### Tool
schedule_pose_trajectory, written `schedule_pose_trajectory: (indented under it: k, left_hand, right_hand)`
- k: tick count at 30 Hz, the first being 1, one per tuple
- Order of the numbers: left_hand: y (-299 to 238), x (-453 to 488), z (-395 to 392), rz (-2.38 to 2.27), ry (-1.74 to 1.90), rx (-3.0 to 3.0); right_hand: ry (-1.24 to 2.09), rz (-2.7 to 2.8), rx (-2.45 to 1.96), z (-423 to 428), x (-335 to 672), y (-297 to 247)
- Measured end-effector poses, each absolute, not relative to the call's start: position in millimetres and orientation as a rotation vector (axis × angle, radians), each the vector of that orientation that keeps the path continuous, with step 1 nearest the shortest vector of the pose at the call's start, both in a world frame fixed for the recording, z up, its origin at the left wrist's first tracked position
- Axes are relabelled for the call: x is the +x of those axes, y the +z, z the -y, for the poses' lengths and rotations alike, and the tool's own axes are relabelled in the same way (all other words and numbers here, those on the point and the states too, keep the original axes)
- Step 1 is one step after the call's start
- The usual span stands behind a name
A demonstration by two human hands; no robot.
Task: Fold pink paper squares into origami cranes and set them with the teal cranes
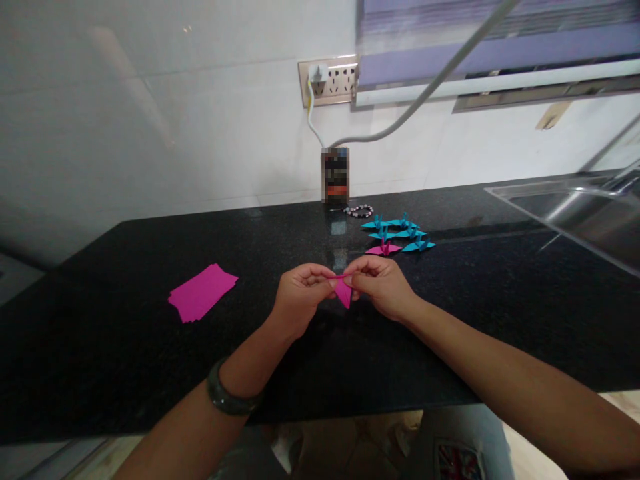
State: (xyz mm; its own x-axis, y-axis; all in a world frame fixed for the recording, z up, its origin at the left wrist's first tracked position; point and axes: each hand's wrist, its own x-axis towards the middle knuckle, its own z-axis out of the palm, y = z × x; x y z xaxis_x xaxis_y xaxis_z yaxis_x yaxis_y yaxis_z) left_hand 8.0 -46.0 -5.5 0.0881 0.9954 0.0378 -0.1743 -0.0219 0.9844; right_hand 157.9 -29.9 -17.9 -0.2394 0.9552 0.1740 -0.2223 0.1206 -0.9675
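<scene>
A small folded piece of pink origami paper (343,293) is held between both hands over the dark countertop. My left hand (303,293) pinches its left side with thumb and fingers. From the right, my right hand (383,283) grips the other side the same way. The paper tapers to a point that hangs downward; its upper part is partly hidden by the fingertips. Just beyond my right hand sit a finished pink paper crane (385,249) and several blue paper cranes (419,245). Off to the left lies a stack of pink paper sheets (204,293), fanned slightly.
A beaded bracelet (361,211) rests by the wall, beside a blurred upright device (335,177). Its white cable runs to a wall socket (334,80). At the right a metal sink (565,213) is set into the black countertop (125,360). A grey hose (425,100) crosses above.
</scene>
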Motion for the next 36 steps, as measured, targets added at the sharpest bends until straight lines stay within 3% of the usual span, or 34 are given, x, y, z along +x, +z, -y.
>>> schedule_pose_trajectory:
  k: [8, 17, 23, 36]
  left_hand:
    - [-4.7, 4.7, 46.1, -0.949, 1.149, 1.067]
    - [-2.2, 2.6, 46.1, -1.042, 0.992, 1.129]
    - [-3.2, 4.4, 46.4, -1.112, 1.123, 1.224]
    - [-8.5, 2.4, 46.6, -1.220, 1.179, 1.521]
  right_hand:
    - [1.371, 1.316, -0.774, 27.9, 160.9, -18.7]
    - [1.085, 1.588, -0.779, 29.1, 165.9, -12.8]
    - [1.302, 1.495, -0.852, 32.0, 163.8, -10.3]
    - [1.258, 1.641, -0.883, 32.1, 163.3, -7.4]
